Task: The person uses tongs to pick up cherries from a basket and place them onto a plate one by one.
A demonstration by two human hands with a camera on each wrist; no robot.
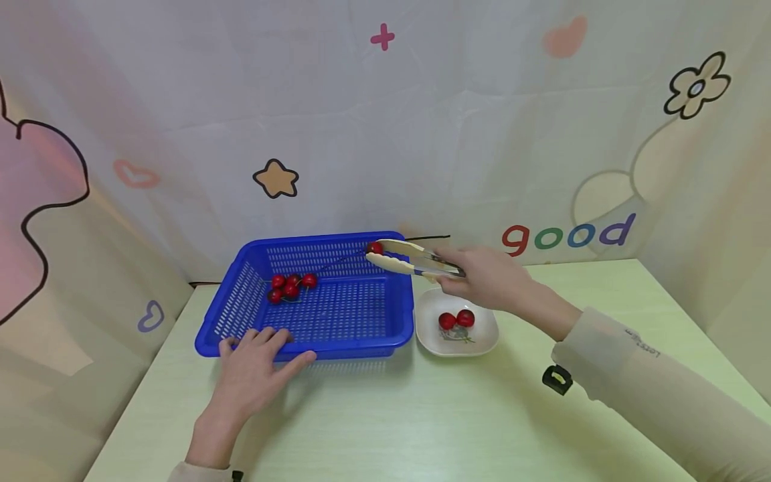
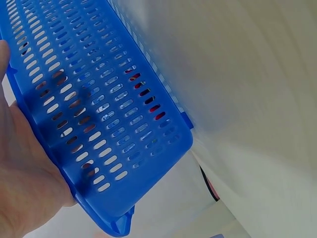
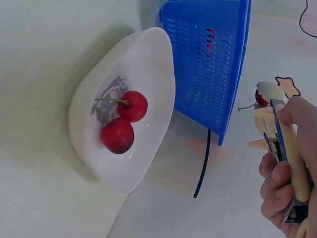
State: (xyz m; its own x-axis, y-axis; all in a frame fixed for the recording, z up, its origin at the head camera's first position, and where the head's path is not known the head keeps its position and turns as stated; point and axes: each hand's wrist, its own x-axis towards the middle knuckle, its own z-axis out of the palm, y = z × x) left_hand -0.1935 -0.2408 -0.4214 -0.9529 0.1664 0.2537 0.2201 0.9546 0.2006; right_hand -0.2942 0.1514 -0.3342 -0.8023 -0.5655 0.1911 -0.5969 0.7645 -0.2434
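My left hand [image 1: 249, 371] holds the near rim of a blue slotted plastic basket [image 1: 337, 348]; in the left wrist view its fingers show through the slots, inside the wall. Several red cherries [image 1: 292, 290] with stems lie in the basket's left part. My right hand [image 1: 489, 280] grips tongs with cream, scalloped tips [image 1: 393, 263]. One cherry [image 1: 375, 248] sits between those tips, above the basket's far right corner; its stem hangs free in the right wrist view. Two cherries [image 3: 118, 135] lie in a white bowl [image 3: 154, 64] beside the basket.
Basket and bowl stand side by side on a pale green table [image 1: 458, 415]. A printed curtain [image 1: 337, 134] hangs right behind them. Part of a thin black line [image 1: 429, 237] shows behind the basket. A black buckle [image 1: 557, 379] hangs by the right sleeve.
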